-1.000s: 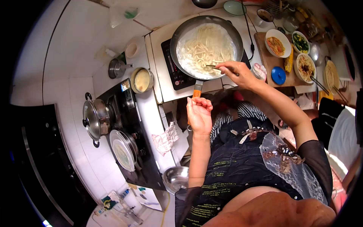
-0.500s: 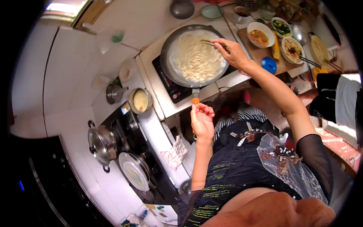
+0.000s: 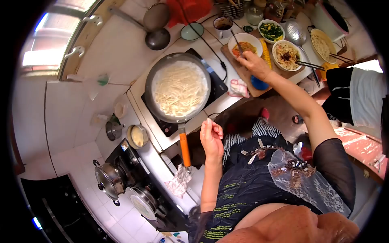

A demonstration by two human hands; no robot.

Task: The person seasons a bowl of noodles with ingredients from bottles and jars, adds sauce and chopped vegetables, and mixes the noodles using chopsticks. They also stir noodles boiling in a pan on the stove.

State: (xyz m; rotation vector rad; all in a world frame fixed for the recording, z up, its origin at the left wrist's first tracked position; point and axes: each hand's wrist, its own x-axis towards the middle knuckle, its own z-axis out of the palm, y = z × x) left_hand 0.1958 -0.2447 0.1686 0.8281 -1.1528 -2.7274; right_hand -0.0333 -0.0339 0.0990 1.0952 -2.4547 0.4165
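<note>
My right hand [image 3: 254,65] is closed on dark chopsticks [image 3: 237,41], whose far ends reach over a white bowl of reddish-orange food [image 3: 244,39]. My left hand [image 3: 212,135] is raised, fingers curled, beside the orange handle [image 3: 184,149] of the frying pan and apart from it; whether its thumb and fingertips meet is unclear. Pale noodles in whitish liquid [image 3: 181,90] fill the pan [image 3: 152,104], which sits on a black induction cooker [image 3: 219,86]. A blue lid [image 3: 259,83] lies partly hidden under my right wrist.
A wooden board [image 3: 234,65] carries corn and bowls, including noodles with dark sauce [image 3: 287,56] and greens [image 3: 271,31]. Left are a small pot [image 3: 137,136], a lidded steel pot [image 3: 110,181] and a stove. A cloth [image 3: 179,182] hangs at the counter edge. Another person stands far right.
My right hand has moved with the chopsticks from the noodle pan rightward to the bowl of reddish-orange food. My left hand is now apart from the pan handle. The view has shifted.
</note>
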